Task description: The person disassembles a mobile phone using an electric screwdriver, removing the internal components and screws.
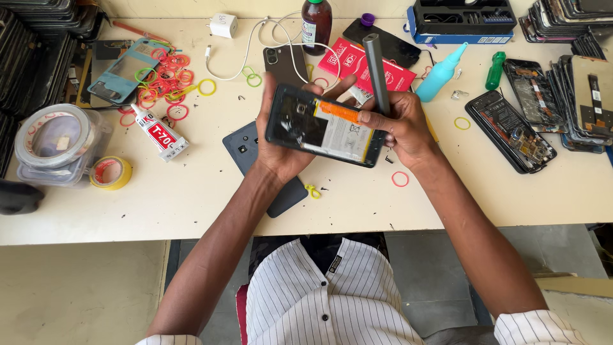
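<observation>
My left hand (281, 144) holds an opened phone (322, 126) above the table, back cover off, its white battery with an orange strip showing. My right hand (402, 124) grips a grey screwdriver (377, 70) upright, its handle pointing away from me, its tip at the phone's right end. A dark grey phone back cover (246, 150) lies on the table under my left wrist.
A glue tube (158, 132), coloured rubber bands (169, 76), tape rolls (110, 172), a white charger with cable (223, 25), a brown bottle (317, 22), a teal squeeze bottle (440, 73), a green screwdriver (495, 70), opened phones (511, 131) and stacked screens (587, 96) crowd the white table (159, 204).
</observation>
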